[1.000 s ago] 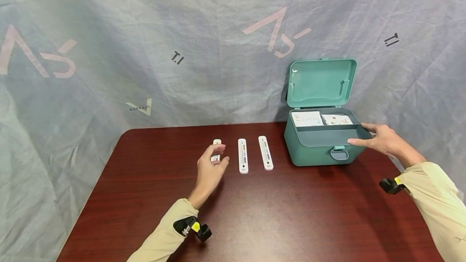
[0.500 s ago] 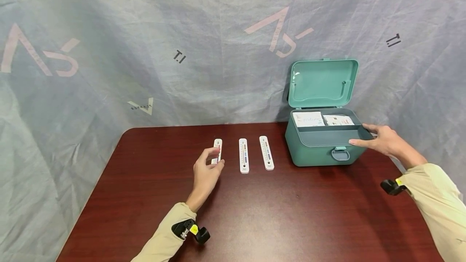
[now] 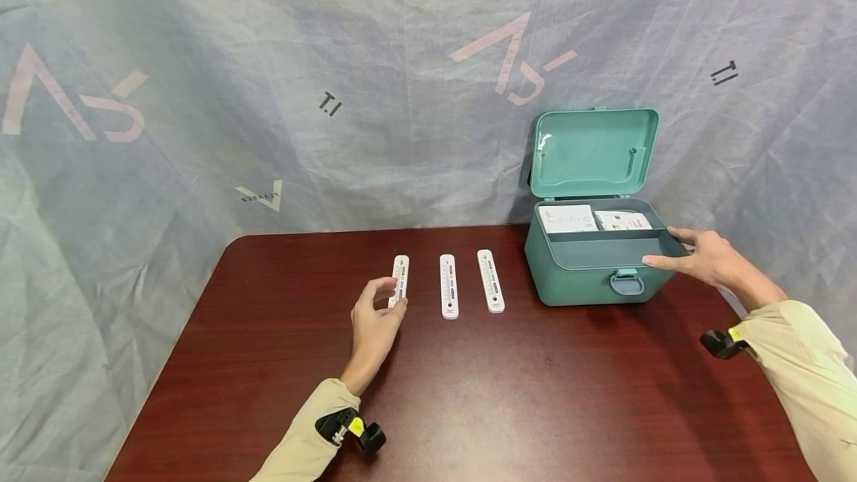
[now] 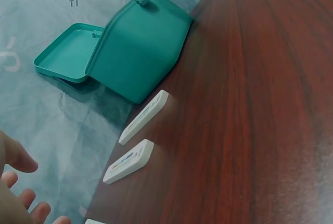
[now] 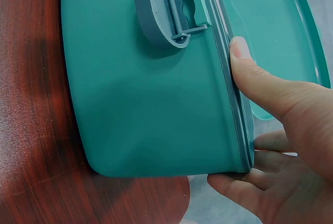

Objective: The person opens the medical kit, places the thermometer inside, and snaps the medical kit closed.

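Note:
Three white strip thermometers lie on the table: a left one point(image 3: 400, 272), a middle one point(image 3: 448, 287) and a right one point(image 3: 490, 281). Over the lower end of the left one hovers my left hand point(image 3: 375, 326), thumb and fingers parted; contact cannot be made out. To the right stands a teal storage box point(image 3: 589, 285), its lid point(image 3: 596, 155) raised. My right hand point(image 3: 710, 262) holds the box's right end, thumb on the rim and fingers against the outer side, as the right wrist view also shows.
A grey tray point(image 3: 602, 251) sits in the box top. Its rear part holds a white packet point(image 3: 567, 219) marked "Surgical" and a second printed packet point(image 3: 623, 221). A grey cloth point(image 3: 335, 36) hangs behind the dark red table point(image 3: 502, 393).
My left hand has shifted slightly down and to the left, around the lower end of the left thermometer, and its fingers have drawn a little closer. My right hand stays on the box.

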A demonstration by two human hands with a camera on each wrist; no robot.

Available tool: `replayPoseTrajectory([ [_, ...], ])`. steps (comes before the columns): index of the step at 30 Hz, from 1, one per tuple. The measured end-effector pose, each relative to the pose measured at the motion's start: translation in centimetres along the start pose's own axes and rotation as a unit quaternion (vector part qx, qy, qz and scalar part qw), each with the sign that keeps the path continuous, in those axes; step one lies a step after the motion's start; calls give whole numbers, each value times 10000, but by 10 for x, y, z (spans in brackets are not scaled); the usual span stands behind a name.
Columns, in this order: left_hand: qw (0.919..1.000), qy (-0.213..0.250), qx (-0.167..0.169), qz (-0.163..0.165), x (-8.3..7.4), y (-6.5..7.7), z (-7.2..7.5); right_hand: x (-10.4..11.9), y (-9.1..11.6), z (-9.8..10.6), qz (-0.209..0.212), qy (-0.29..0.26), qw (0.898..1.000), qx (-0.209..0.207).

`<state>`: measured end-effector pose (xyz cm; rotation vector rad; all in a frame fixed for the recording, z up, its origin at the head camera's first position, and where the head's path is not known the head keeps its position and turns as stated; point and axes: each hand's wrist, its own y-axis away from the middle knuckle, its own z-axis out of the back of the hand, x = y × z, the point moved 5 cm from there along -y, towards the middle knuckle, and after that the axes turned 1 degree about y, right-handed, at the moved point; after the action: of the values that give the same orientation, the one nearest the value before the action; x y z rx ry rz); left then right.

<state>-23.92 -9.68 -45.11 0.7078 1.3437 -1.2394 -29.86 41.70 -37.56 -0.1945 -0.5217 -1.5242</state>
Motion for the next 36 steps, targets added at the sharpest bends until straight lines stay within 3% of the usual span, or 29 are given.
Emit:
replayPoseTrajectory([
  [14, 9997, -185, 75, 111, 18, 0, 1, 1, -1, 0, 12, -70, 10000, -24],
  [36, 9962, -840, 23, 237, 33, 4, 0, -1, 0, -2, 64, -138, 9998, -91],
])
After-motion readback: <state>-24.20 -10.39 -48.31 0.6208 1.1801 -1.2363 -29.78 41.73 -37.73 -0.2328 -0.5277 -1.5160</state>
